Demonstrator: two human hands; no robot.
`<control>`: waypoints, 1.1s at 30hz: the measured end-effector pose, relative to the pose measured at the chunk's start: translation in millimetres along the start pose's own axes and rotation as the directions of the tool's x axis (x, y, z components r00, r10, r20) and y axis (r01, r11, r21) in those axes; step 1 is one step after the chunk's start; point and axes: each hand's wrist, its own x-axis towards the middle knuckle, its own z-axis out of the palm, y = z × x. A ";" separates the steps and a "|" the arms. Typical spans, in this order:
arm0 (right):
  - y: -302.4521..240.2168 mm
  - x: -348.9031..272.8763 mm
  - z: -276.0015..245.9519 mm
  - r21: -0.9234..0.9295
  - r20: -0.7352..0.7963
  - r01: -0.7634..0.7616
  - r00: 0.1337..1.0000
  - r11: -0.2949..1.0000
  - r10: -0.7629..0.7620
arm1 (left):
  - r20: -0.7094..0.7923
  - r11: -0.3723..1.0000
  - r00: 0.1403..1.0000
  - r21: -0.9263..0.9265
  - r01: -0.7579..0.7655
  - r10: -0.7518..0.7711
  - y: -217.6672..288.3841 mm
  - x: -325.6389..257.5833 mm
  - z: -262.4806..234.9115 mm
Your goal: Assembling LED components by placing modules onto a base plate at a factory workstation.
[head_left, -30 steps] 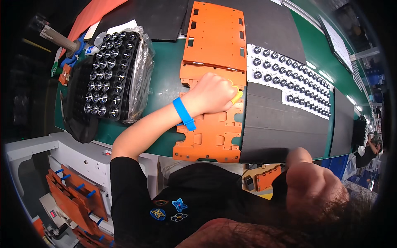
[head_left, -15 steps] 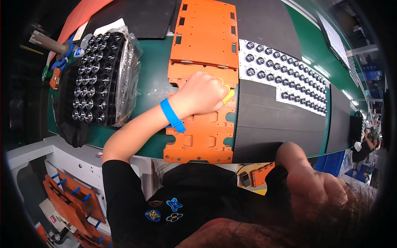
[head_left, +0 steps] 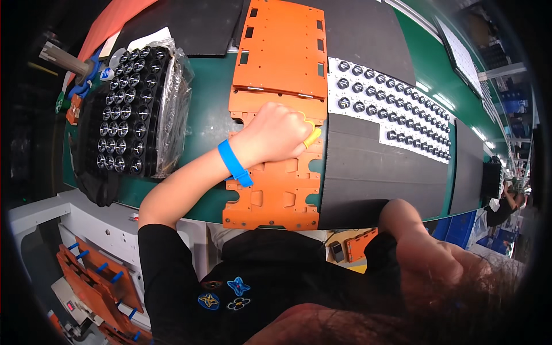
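My left hand [head_left: 280, 133], with a blue band on the wrist and yellow covers on fingers, is closed in a fist over an orange fixture plate [head_left: 275, 198]. Whatever the fist may hold is hidden under it. The plate has cut-outs along its sides and lies on the green table near the front edge. An orange hinged panel [head_left: 282, 49] extends away from me at its far end. My right hand [head_left: 440, 259] is raised off the table at the lower right, close to the camera; its fingers are partly hidden by hair and dim.
Left of the plate stands a black tray of round lenses [head_left: 123, 112] in clear plastic wrap. To the right, white boards with rows of black round parts [head_left: 391, 98] lie beside dark grey mats [head_left: 382, 172]. Orange racked plates [head_left: 100, 282] stand below the table at left.
The whole view has shifted slightly left. My left fist stays over the same part of the orange plate, and my right hand remains raised.
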 end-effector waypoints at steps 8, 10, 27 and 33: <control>4.3 -10.8 32.2 0.747 0.052 -0.198 0.969 0.635 0.240 | 0.003 1.000 1.000 -0.006 -0.030 0.030 -2.5 2.4 3.6; 3.7 -13.1 34.4 0.811 0.065 -0.209 0.960 0.547 0.271 | -0.001 0.999 0.999 -0.004 -0.032 0.032 -2.9 4.9 2.1; 6.1 -30.2 45.4 0.982 0.093 -0.144 0.931 0.120 0.353 | 0.031 0.999 0.999 0.006 -0.032 0.031 2.0 5.8 1.9; 2.1 -45.3 61.0 0.851 0.390 -0.174 0.842 -0.495 0.373 | -0.041 0.999 0.998 -0.006 -0.041 0.041 -0.2 2.3 0.5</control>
